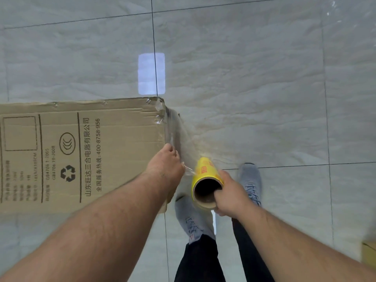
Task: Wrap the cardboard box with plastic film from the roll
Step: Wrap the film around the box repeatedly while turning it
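On pale floor tiles (pixel 264 78) lies one cardboard box (pixel 81 151), at nine o'clock. One left hand (pixel 165 163) pinches film (pixel 179 135) at its right edge; one right hand (pixel 230 196) grasps one yellow roll (pixel 203 174). Open floor spreads from twelve to three.

An indoor room with a hard, polished floor (pixel 254 78) of large pale grey marble-look tiles and thin dark grout lines — the glossy finish throws back a bright rectangular reflection (pixel 151 74), probably a ceiling light or window. A flattened-looking appliance carton (pixel 81 155) with printed Chinese text, a recycling mark and a service hotline lies straight on the tiles, and another brown carton (pixel 369 254) peeks in at the right edge — perhaps a storeroom or packing area, though a home is equally possible.
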`<state>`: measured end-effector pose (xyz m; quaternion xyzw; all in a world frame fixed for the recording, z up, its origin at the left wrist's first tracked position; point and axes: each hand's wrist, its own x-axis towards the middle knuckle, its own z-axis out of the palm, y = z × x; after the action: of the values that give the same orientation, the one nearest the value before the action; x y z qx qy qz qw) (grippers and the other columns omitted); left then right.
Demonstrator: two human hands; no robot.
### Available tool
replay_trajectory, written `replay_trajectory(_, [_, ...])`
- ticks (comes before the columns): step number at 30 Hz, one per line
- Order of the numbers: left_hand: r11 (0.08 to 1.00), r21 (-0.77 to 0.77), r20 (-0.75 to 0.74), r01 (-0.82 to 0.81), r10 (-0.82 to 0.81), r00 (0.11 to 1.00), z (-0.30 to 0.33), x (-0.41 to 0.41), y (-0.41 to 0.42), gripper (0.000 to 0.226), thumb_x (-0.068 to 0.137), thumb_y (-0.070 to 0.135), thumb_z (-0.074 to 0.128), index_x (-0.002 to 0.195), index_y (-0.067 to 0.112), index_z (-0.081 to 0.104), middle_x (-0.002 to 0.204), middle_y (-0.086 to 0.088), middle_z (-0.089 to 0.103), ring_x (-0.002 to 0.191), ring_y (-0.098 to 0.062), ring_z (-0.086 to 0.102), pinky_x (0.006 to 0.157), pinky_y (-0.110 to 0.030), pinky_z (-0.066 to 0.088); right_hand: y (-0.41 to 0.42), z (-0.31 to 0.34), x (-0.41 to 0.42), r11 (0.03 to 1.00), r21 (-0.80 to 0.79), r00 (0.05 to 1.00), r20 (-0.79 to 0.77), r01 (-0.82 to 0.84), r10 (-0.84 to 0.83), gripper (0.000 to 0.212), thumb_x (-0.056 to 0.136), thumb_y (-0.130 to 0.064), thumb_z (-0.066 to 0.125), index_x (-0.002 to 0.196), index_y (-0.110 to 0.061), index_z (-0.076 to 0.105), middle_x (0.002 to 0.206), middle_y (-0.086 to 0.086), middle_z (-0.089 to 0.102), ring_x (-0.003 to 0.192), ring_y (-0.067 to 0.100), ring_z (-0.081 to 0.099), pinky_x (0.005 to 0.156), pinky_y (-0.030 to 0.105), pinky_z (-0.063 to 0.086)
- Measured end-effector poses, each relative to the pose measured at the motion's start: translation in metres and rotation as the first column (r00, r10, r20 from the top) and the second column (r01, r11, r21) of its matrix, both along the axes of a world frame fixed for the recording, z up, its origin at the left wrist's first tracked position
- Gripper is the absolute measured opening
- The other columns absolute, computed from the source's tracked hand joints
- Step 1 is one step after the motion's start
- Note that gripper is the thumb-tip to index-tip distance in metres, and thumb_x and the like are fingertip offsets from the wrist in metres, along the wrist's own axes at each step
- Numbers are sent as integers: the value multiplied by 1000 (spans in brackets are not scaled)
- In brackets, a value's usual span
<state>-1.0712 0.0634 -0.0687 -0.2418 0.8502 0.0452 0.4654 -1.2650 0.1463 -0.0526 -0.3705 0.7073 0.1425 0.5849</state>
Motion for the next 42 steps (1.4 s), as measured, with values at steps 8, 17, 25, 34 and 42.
replay_trajectory(8, [1000, 18, -109, -21, 23, 994, 1, 11, 18, 49, 90, 48, 61, 129, 18, 67, 130, -1, 66, 123, -19, 56, 103, -36, 34, 9, 3, 21, 917, -22, 917, 2, -399, 399, 82, 96, -16, 53, 166, -33, 13, 131, 16, 64, 118, 35, 63, 92, 39, 53])
replay_trajectory(17, [997, 53, -71, 55, -51, 996, 22, 6, 26, 30, 97, 34, 51, 120, 22, 66, 123, -3, 70, 116, -22, 60, 103, -38, 32, 28, 3, 47, 747, 0, 746, 46, -665, 664, 85, 92, -16, 65, 163, -27, 19, 139, 12, 58, 122, 37, 62, 81, 41, 49])
replay_trajectory(25, [997, 72, -86, 15, -9, 996, 26, 10, 34, 31, 98, 31, 46, 112, 21, 72, 112, 4, 72, 108, -17, 60, 100, -34, 31, 63, 5, 36, 995, 12, 995, -18, -101, 101, 80, 94, -16, 49, 164, -34, 16, 121, 12, 67, 104, 34, 67, 86, 43, 59])
replay_trajectory(34, [997, 55, -137, 59, -51, 989, 24, 14, 40, 25, 98, 36, 47, 106, 29, 70, 107, 7, 72, 101, -18, 62, 96, -38, 35, 79, 12, 34, 950, -20, 950, 24, -312, 313, 81, 97, -12, 51, 166, -34, 14, 120, 13, 67, 106, 33, 67, 78, 38, 53])
replay_trajectory(42, [984, 88, -190, 158, -139, 972, 28, 21, 42, 35, 97, 36, 47, 118, 22, 70, 119, 1, 68, 116, -21, 59, 108, -38, 34, 80, 11, 67, 850, 9, 849, 54, -526, 525, 82, 91, -8, 58, 162, -31, 24, 130, 16, 64, 115, 39, 65, 85, 43, 54])
